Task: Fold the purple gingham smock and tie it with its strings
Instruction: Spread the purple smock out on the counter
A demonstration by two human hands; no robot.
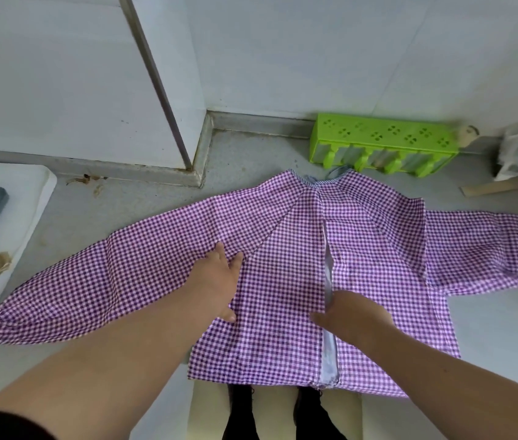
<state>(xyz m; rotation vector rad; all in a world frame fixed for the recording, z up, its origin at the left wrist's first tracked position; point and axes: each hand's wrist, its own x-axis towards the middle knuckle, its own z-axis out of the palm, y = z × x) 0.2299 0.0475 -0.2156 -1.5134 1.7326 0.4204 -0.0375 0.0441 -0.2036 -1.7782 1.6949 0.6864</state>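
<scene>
The purple gingham smock (283, 249) lies spread flat on the grey surface (245, 154), its neck toward the back wall and its hem hanging a little over the near edge, above the person's dark shoes. It lies back side up: a slit runs down the middle from neck to hem, showing a strip of white lining. One sleeve stretches out to the left, flat and full length; the other runs off to the right, partly folded under the body panel and creased. Thin strings (330, 176) show at the neckline, small and hard to make out. The left hand (219, 281) rests flat on the cloth where the left sleeve meets the body, its grip spread, fingers straight and pressing down. The right hand (353, 315) lies palm down just beside the slit, low on the right panel, thumb pointing left; its fingers are hidden behind the hand, so I cannot tell how its grip stands. A green plastic rack (381, 144) sits behind the neck by the wall. A white tray (29, 198) lies at the far left.
</scene>
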